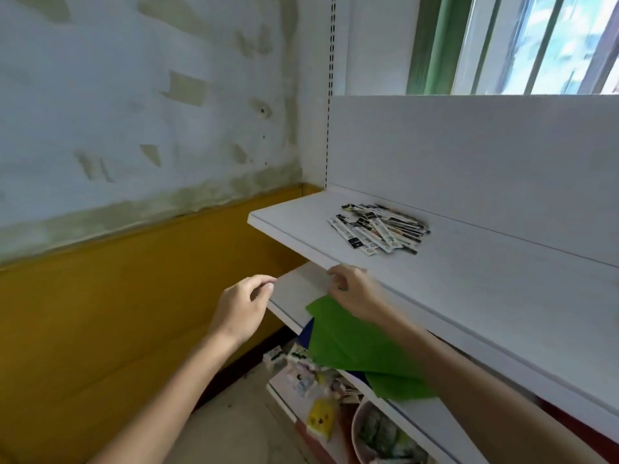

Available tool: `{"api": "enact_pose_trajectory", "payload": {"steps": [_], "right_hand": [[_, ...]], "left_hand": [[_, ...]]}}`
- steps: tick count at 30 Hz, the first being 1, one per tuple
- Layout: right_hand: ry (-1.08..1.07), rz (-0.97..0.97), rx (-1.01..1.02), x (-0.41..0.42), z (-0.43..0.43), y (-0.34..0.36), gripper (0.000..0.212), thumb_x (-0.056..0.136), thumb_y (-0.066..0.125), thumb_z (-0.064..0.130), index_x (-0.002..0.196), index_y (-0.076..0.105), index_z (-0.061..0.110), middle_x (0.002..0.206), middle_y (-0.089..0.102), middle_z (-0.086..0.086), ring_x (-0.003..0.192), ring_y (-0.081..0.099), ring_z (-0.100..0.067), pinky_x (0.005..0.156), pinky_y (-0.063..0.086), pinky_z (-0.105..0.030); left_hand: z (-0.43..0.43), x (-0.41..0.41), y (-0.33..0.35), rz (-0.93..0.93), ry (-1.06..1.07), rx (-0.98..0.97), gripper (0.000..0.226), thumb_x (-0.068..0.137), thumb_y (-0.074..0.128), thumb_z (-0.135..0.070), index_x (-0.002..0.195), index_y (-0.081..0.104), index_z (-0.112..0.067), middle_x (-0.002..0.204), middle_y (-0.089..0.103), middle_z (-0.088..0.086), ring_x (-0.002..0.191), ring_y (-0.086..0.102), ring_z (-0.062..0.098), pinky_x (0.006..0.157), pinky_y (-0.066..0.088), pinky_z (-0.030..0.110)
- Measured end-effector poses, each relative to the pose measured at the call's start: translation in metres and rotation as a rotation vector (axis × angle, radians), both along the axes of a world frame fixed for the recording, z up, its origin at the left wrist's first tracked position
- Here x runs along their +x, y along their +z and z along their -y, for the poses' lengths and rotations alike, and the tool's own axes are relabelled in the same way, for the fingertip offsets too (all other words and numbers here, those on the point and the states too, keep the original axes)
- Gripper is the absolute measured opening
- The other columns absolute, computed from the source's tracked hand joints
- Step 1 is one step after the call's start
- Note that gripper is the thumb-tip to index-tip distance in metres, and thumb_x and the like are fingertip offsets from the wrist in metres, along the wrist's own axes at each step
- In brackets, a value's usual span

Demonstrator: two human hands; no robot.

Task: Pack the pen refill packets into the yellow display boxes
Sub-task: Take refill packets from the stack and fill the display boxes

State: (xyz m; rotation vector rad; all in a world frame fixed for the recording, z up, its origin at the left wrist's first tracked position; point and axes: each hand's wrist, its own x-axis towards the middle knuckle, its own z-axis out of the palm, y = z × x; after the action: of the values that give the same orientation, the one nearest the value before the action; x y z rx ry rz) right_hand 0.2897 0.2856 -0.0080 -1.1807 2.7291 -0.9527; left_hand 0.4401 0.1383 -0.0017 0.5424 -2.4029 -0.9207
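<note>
Head view, sole, wide-angle. Worn at head height; faces forward and down along both forearms. White shelf unit [469,296] close at right, its front edge at the hands; patched wall [134,112] left; window [552,45] upper right.

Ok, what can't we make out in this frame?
Head view only.
- pen refill packets: print too small, blurred.
- right hand: its grip on the green sheet unclear, curled fingers hide contact.
- bottom-shelf goods: blurred, cut by frame edge.
- yellow display boxes: none in view.
</note>
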Motion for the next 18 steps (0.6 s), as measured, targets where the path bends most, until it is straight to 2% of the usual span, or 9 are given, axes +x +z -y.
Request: {"api": "enact_pose_trajectory", "payload": {"steps": [3, 6, 11, 14, 18], "right_hand": [[-0.034, -0.005, -0.002, -0.017, 0.008, 0.000, 0.035, 0.088, 0.054, 0.016, 0.123, 0.055, 0.010, 0.114, 0.062, -0.006, 0.103, 0.058, -0.018, 0.091, 0.049, -0.033], [-0.072, 0.002, -0.024, -0.041, 0.009, -0.004, 0.031, 0.089, 0.055, 0.017, 0.119, 0.058, 0.012, 0.112, 0.064, -0.003, 0.099, 0.058, -0.015, 0.089, 0.050, -0.032], [-0.197, -0.005, -0.174, -0.103, 0.013, 0.004, 0.022, 0.090, 0.054, 0.012, 0.110, 0.063, 0.010, 0.103, 0.065, -0.003, 0.088, 0.057, -0.014, 0.079, 0.047, -0.024], [-0.258, -0.051, -0.207, -0.147, 0.016, 0.008, 0.021, 0.089, 0.055, 0.011, 0.108, 0.064, 0.008, 0.101, 0.067, -0.005, 0.084, 0.058, -0.014, 0.076, 0.047, -0.025], [-0.414, -0.066, -0.184, -0.205, 0.021, 0.009, 0.020, 0.086, 0.057, 0.013, 0.104, 0.064, 0.010, 0.102, 0.067, -0.007, 0.092, 0.061, -0.021, 0.080, 0.046, -0.028]], "left_hand": [[0.013, -0.018, -0.008, 0.006, -0.057, 0.036, 0.025, 0.096, 0.046, -0.024, 0.113, 0.063, -0.021, 0.116, 0.064, -0.007, 0.104, 0.055, 0.005, 0.078, 0.041, 0.012], [0.012, -0.042, -0.021, 0.023, -0.140, 0.083, 0.024, 0.095, 0.047, -0.022, 0.114, 0.063, -0.020, 0.114, 0.065, -0.006, 0.104, 0.057, 0.006, 0.084, 0.043, 0.016], [0.027, -0.101, -0.021, 0.036, -0.222, 0.058, 0.025, 0.095, 0.049, -0.026, 0.115, 0.062, -0.023, 0.115, 0.064, -0.010, 0.104, 0.059, 0.006, 0.090, 0.047, 0.024], [0.035, -0.144, -0.009, 0.017, -0.271, 0.038, 0.027, 0.094, 0.049, -0.022, 0.119, 0.061, -0.019, 0.118, 0.062, -0.009, 0.104, 0.055, 0.004, 0.086, 0.041, 0.015], [0.047, -0.201, 0.002, -0.015, -0.315, 0.016, 0.027, 0.093, 0.052, -0.017, 0.119, 0.061, -0.016, 0.115, 0.061, -0.008, 0.100, 0.053, 0.002, 0.080, 0.037, 0.007]]}}
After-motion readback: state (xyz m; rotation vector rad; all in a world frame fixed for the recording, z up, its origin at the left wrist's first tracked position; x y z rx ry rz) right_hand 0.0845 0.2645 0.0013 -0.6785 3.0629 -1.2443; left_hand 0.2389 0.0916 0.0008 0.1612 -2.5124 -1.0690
